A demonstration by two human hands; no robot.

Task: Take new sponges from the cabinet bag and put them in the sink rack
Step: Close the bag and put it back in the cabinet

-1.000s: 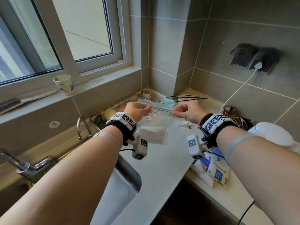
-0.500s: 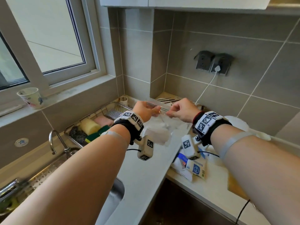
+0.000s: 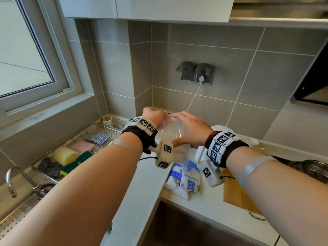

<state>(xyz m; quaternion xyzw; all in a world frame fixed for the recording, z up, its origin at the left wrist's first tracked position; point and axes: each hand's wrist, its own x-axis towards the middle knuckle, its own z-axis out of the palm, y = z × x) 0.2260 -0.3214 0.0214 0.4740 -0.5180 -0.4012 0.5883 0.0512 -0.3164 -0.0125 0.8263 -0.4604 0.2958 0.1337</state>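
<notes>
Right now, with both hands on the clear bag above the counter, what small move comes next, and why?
Probably lift the clear bag toward the wall cabinet overhead. The left hand and right hand both grip it, and the sink rack already holds several sponges, so stowing looks due. Whether the bag is sealed is unclear.

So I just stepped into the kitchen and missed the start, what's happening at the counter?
A person holds a clear plastic bag above the counter with both hands: the left hand at its top edge, the right hand spread over its side. The wire sink rack beside the sink already holds several sponges and scrubbers.
</notes>
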